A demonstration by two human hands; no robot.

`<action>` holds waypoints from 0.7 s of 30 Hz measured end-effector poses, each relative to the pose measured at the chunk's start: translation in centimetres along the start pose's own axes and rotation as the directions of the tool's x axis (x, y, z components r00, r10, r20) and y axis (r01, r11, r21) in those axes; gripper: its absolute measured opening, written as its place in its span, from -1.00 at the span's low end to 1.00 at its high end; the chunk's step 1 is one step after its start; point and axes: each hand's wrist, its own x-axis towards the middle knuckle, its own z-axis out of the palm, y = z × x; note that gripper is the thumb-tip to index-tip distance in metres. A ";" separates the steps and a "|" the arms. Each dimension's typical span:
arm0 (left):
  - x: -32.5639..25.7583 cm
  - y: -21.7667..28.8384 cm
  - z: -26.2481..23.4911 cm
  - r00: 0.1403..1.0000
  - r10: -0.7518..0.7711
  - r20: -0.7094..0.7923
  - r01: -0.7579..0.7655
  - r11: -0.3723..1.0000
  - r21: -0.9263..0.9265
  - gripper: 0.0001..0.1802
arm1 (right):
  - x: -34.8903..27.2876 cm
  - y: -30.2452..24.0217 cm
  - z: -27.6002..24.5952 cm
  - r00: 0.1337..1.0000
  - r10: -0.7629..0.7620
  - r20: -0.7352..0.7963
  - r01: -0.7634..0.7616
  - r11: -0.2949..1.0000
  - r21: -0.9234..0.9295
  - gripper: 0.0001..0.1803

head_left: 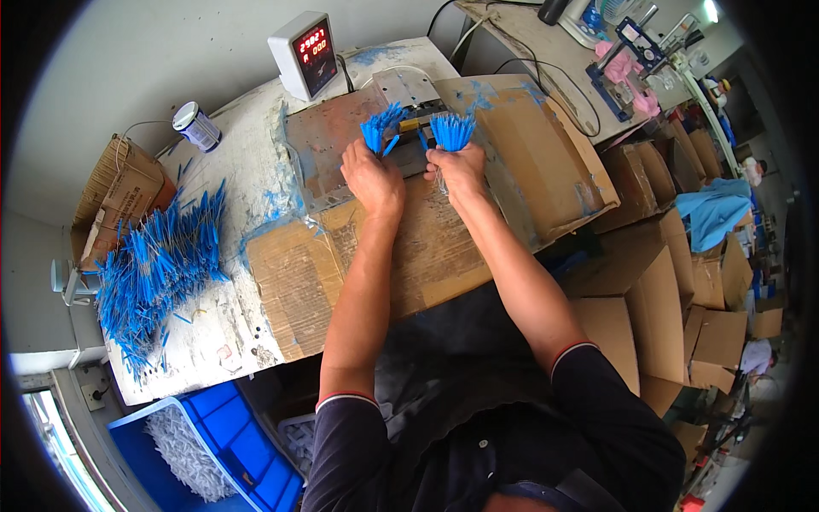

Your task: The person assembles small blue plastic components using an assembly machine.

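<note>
My left hand (373, 177) is closed around a bundle of thin blue-ended sticks (380, 128), their blue ends fanning out above the fingers. To its right, my right hand (461, 168) grips a second bundle of blue-ended sticks (452, 130), fuller and more upright. Thin metallic shafts poke out below that hand. Between the two bundles lies a small metal fixture with a yellow part (410, 125), partly hidden by the hands. Single blue pieces stand near it. Both hands are over a stained metal plate (328, 141) on the bench.
A large heap of blue-ended sticks (162, 269) covers the left of the worn white table (243, 175), beside a cardboard box (128, 200) and a can (196, 128). A counter with a red display (307, 55) stands behind. Blue bin (230, 435) sits below; cardboard boxes (631, 299) crowd the right.
</note>
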 end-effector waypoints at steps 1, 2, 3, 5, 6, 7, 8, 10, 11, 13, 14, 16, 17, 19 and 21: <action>0.0 0.2 0.0 1.000 0.002 0.002 -0.002 1.000 -0.002 -0.74 | 0.1 0.0 -0.1 1.000 0.000 -0.002 0.000 1.000 0.006 -0.88; 0.0 0.4 -0.1 0.997 0.055 -0.059 -0.055 0.998 -0.001 -0.72 | 0.1 0.1 -0.3 1.000 -0.001 -0.005 0.001 1.000 0.007 -0.88; 0.0 0.7 -0.1 0.987 0.106 -0.119 -0.107 0.994 0.002 -0.70 | 0.1 0.1 -0.4 1.000 -0.005 -0.002 0.005 1.000 0.025 -0.88; -0.1 0.3 -0.1 0.997 0.063 -0.040 -0.062 0.998 0.026 -0.70 | 0.0 -0.1 -0.3 1.000 -0.010 0.006 0.009 0.999 0.047 -0.88; -0.1 0.1 0.0 0.999 0.015 0.040 -0.017 0.998 0.052 -0.69 | 0.0 -0.2 -0.3 1.000 0.008 0.006 -0.009 0.999 0.036 -0.89; -0.1 0.2 -0.2 0.999 0.017 0.041 -0.019 0.998 0.052 -0.69 | 0.0 -0.3 -0.4 1.000 0.028 0.004 -0.028 0.999 0.024 -0.89; -0.1 0.4 -0.4 0.989 -0.043 0.141 0.032 0.996 0.082 -0.70 | 0.0 -0.4 -0.5 1.000 0.027 0.003 -0.027 0.999 0.025 -0.89; -0.2 0.4 -0.4 0.966 -0.105 0.237 0.078 0.990 0.118 -0.72 | -0.2 -0.5 -1.0 0.997 0.057 0.052 -0.061 0.994 0.086 -0.89; -0.3 0.4 -0.2 0.981 -0.032 0.190 0.014 0.995 0.099 -0.75 | -0.2 -0.5 -1.2 0.997 0.056 0.053 -0.060 0.994 0.086 -0.89; -0.4 0.3 0.0 0.989 0.040 0.143 -0.052 0.995 0.082 -0.77 | -0.3 -0.6 -1.6 0.992 0.052 0.112 -0.074 0.976 0.205 -0.86; -0.3 0.3 0.1 0.986 0.040 0.164 -0.055 0.995 0.087 -0.76 | -0.3 -0.6 -1.8 0.993 0.052 0.110 -0.074 0.976 0.205 -0.86; -0.3 0.3 0.1 0.982 0.039 0.185 -0.058 0.994 0.095 -0.75 | -0.3 -0.7 -1.8 0.991 0.112 0.068 -0.124 0.970 0.209 -0.84; -0.3 0.3 0.0 0.980 0.033 0.196 -0.054 0.993 0.103 -0.75 | -0.3 -0.8 -1.8 0.991 0.113 0.070 -0.126 0.970 0.210 -0.84; -0.3 0.3 0.0 0.978 0.027 0.205 -0.050 0.993 0.111 -0.74 | -0.5 -1.0 -2.0 0.984 0.154 0.089 -0.170 0.963 0.211 -0.85; -0.2 0.3 0.1 0.977 0.062 0.203 -0.084 0.991 0.101 -0.75 | -0.6 -1.3 -2.3 0.982 0.156 0.107 -0.177 0.959 0.220 -0.83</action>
